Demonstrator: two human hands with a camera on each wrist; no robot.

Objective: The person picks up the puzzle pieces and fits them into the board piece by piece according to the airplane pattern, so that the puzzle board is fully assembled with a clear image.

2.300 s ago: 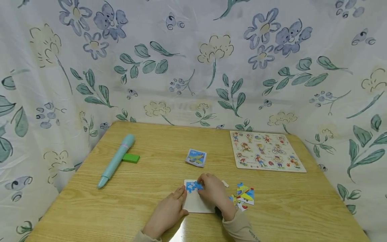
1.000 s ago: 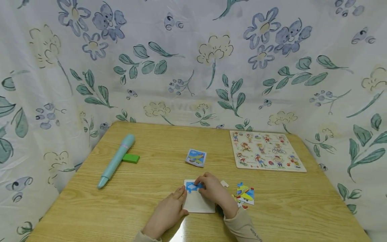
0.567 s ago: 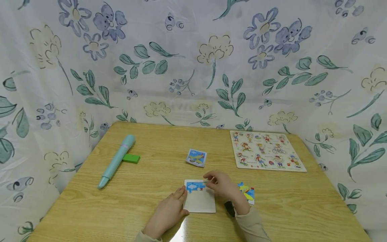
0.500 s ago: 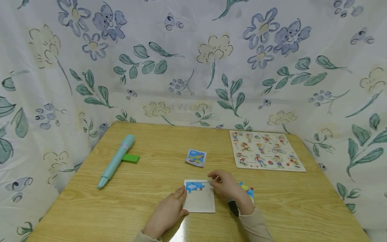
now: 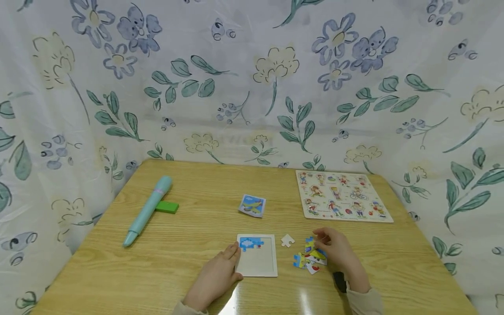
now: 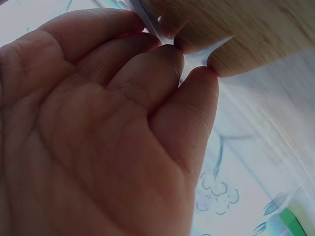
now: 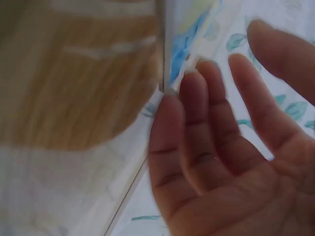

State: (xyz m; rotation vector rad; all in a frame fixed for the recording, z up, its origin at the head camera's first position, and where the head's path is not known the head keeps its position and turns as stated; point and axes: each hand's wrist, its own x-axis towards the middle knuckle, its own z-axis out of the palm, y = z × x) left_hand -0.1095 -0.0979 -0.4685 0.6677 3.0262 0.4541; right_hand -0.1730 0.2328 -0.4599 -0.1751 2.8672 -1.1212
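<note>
A jigsaw puzzle tray [image 5: 257, 267] with a pale base lies near the front of the table; joined blue jigsaw pieces [image 5: 249, 243] fill part of its top edge. My left hand [image 5: 216, 275] rests against the tray's left side, fingers extended; the left wrist view shows its fingertips [image 6: 167, 54] at an edge. To the right, my right hand [image 5: 339, 251] is over a small pile of jigsaw pieces [image 5: 313, 258] in yellow, blue and red. In the right wrist view its thumb and index finger stand apart, with nothing seen between them. A blank-side-up jigsaw piece [image 5: 288, 240] lies between tray and pile.
A small airplane picture card [image 5: 252, 205] lies behind the tray. At the back right is a board with figures of children [image 5: 342, 197]. A thick turquoise pen-shaped object [image 5: 148, 212] lies at left, beside a green block [image 5: 167, 207]. A patterned curtain [image 5: 244, 96] hangs behind the table [image 5: 204, 227].
My right hand has moved right from the tray's upper right corner to the pile, uncovering the blank-side-up piece. Blue pieces stay in the tray. The left hand keeps its place.
</note>
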